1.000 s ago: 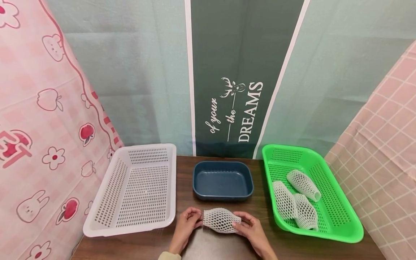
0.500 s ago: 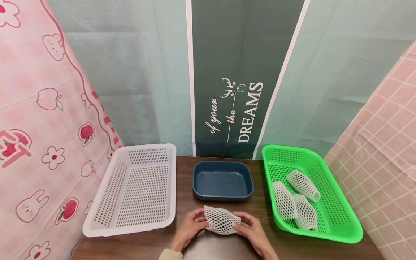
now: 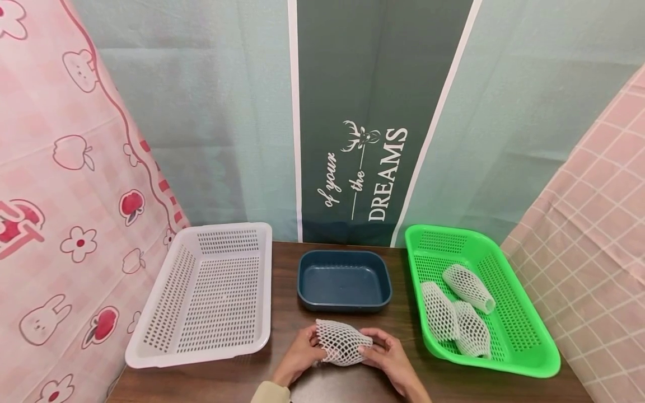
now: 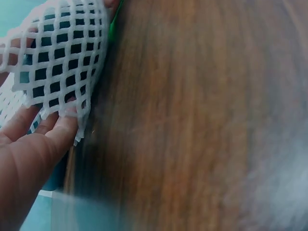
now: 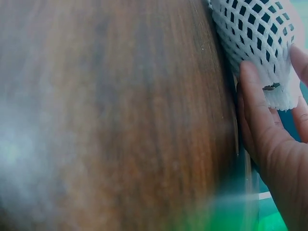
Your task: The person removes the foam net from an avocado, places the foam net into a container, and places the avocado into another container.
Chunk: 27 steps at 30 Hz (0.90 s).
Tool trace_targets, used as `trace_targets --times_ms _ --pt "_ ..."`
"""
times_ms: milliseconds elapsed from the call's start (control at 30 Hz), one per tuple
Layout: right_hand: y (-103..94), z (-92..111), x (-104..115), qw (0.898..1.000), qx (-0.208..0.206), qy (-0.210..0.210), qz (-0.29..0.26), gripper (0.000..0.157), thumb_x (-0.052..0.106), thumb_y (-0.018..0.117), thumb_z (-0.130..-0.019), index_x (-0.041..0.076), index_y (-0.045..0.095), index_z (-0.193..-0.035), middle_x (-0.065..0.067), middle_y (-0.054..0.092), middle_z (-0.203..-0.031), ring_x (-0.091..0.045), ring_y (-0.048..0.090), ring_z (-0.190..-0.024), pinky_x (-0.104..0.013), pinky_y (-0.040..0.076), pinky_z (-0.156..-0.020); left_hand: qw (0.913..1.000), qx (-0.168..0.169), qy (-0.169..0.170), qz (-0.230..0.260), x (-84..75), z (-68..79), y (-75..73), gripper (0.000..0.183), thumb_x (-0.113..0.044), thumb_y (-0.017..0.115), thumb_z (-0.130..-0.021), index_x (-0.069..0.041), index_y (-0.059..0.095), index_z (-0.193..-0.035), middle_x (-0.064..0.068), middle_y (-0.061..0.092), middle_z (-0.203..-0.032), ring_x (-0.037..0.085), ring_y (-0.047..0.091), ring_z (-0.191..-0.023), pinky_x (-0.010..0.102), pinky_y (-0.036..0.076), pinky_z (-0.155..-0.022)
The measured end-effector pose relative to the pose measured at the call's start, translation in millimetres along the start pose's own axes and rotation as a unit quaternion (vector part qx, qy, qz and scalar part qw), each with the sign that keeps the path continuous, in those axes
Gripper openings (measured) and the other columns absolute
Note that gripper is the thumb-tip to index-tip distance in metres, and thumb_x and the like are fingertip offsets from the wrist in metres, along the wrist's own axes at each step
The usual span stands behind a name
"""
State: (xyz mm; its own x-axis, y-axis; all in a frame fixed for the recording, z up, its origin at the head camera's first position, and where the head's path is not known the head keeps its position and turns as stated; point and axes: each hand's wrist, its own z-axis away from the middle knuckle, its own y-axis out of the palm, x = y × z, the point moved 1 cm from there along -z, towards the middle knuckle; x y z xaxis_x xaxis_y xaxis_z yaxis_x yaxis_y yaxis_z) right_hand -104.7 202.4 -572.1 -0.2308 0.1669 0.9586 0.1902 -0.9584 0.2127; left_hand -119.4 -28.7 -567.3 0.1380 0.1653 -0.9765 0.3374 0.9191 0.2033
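Observation:
In the head view, a white foam fruit net (image 3: 344, 342) is held between both hands, just above the table in front of the blue tray. My left hand (image 3: 302, 354) grips its wide left rim, which is spread open; the left wrist view shows the fingertips (image 4: 65, 129) at that edge. My right hand (image 3: 387, 354) pinches the narrow right end between thumb and fingers, also visible in the right wrist view (image 5: 269, 120). Dark gaps show through the mesh. Three similar foam nets, one of them a foam net (image 3: 468, 288) at the back, lie in the green basket (image 3: 524, 313).
A white perforated basket (image 3: 264, 291) stands at the left with nothing seen in it. The dark blue tray (image 3: 345, 307) sits behind the hands on the brown wooden table (image 3: 242, 378). Fabric curtains (image 3: 227, 140) rise behind and on both sides.
My left hand has moved right from the net's left tip onto its rim, and that end has spread wider. The right hand stays at the narrow end.

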Motion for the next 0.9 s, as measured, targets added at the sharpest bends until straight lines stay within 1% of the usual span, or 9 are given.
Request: trace_targets --times_ms 133,233,333,433,533,600,733,800,900 --pt "0.9 0 1 1.000 -0.001 -0.003 -0.001 0.052 -0.004 0.069 -0.086 -0.019 0.043 -0.128 -0.019 0.058 -0.112 -0.023 0.064 -0.095 -0.039 0.055 -0.078 0.9995 -0.009 -0.004 -0.030 1.7 0.2 2.3 0.062 0.017 0.052 -0.061 0.013 0.051 -0.123 0.013 0.064 -0.110 0.017 0.058 -0.096 0.022 0.049 -0.075" --pt "1.4 0 1 1.000 -0.004 -0.006 0.003 0.051 -0.004 0.069 -0.085 -0.019 0.045 -0.127 -0.019 0.058 -0.111 -0.023 0.064 -0.095 -0.038 0.055 -0.078 0.9991 -0.015 -0.004 -0.039 2.3 0.0 1.8 0.063 0.017 0.052 -0.061 0.012 0.052 -0.123 0.012 0.064 -0.109 0.017 0.058 -0.095 0.022 0.049 -0.075" --pt "1.3 -1 1 1.000 -0.008 -0.009 0.013 0.050 -0.004 0.071 -0.084 -0.019 0.047 -0.125 -0.018 0.058 -0.110 -0.021 0.064 -0.094 -0.037 0.056 -0.077 0.9991 -0.014 0.004 -0.039 2.9 -0.5 0.0 0.063 0.016 0.054 -0.062 0.012 0.051 -0.124 0.012 0.064 -0.109 0.017 0.059 -0.096 0.022 0.049 -0.076" --pt "0.1 0 2 0.999 -0.016 -0.014 0.029 0.048 -0.002 0.072 -0.083 -0.018 0.049 -0.123 -0.017 0.059 -0.107 -0.020 0.065 -0.091 -0.035 0.056 -0.075 0.9994 -0.006 0.014 -0.031 3.1 -0.4 -2.6 0.063 0.016 0.054 -0.063 0.013 0.049 -0.126 0.013 0.063 -0.109 0.018 0.059 -0.096 0.023 0.050 -0.077" --pt "-2.2 0 4 0.999 -0.027 -0.018 0.042 0.045 -0.002 0.073 -0.083 -0.018 0.051 -0.120 -0.016 0.060 -0.104 -0.018 0.065 -0.088 -0.033 0.056 -0.073 0.9996 0.001 0.010 -0.024 2.0 1.3 -5.9 0.066 0.016 0.055 -0.063 0.015 0.046 -0.128 0.013 0.061 -0.110 0.019 0.057 -0.099 0.024 0.050 -0.079" --pt "-4.2 0 5 0.998 -0.037 -0.020 0.046 0.043 -0.003 0.072 -0.083 -0.018 0.052 -0.119 -0.017 0.062 -0.102 -0.018 0.065 -0.087 -0.032 0.056 -0.071 0.9996 0.001 0.004 -0.030 0.6 2.7 -8.7 0.064 0.015 0.059 -0.065 0.015 0.047 -0.128 0.013 0.060 -0.111 0.021 0.057 -0.101 0.026 0.049 -0.082" --pt "-9.1 2 6 0.997 -0.054 -0.020 0.050 0.044 -0.002 0.071 -0.084 -0.017 0.051 -0.120 -0.017 0.064 -0.101 -0.019 0.066 -0.085 -0.032 0.057 -0.069 0.9993 -0.006 -0.012 -0.035 -3.9 4.8 -15.7 0.059 0.008 0.073 -0.072 0.010 0.052 -0.127 0.013 0.061 -0.114 0.025 0.057 -0.105 0.030 0.049 -0.085" --pt "-11.7 2 7 0.997 -0.057 -0.018 0.049 0.047 -0.001 0.071 -0.085 -0.016 0.049 -0.124 -0.017 0.064 -0.102 -0.020 0.066 -0.086 -0.034 0.057 -0.069 0.9992 -0.009 -0.016 -0.036 -5.4 5.0 -19.1 0.059 0.003 0.078 -0.073 0.007 0.054 -0.127 0.013 0.061 -0.115 0.026 0.057 -0.105 0.030 0.050 -0.084" --pt "-14.8 3 9 0.997 -0.045 -0.014 0.054 0.055 0.003 0.069 -0.088 -0.010 0.042 -0.134 -0.017 0.063 -0.104 -0.021 0.065 -0.087 -0.038 0.057 -0.071 0.9990 -0.010 -0.018 -0.040 -6.3 5.3 -22.3 0.060 -0.001 0.082 -0.073 0.005 0.056 -0.127 0.013 0.061 -0.115 0.025 0.057 -0.105 0.030 0.050 -0.083"
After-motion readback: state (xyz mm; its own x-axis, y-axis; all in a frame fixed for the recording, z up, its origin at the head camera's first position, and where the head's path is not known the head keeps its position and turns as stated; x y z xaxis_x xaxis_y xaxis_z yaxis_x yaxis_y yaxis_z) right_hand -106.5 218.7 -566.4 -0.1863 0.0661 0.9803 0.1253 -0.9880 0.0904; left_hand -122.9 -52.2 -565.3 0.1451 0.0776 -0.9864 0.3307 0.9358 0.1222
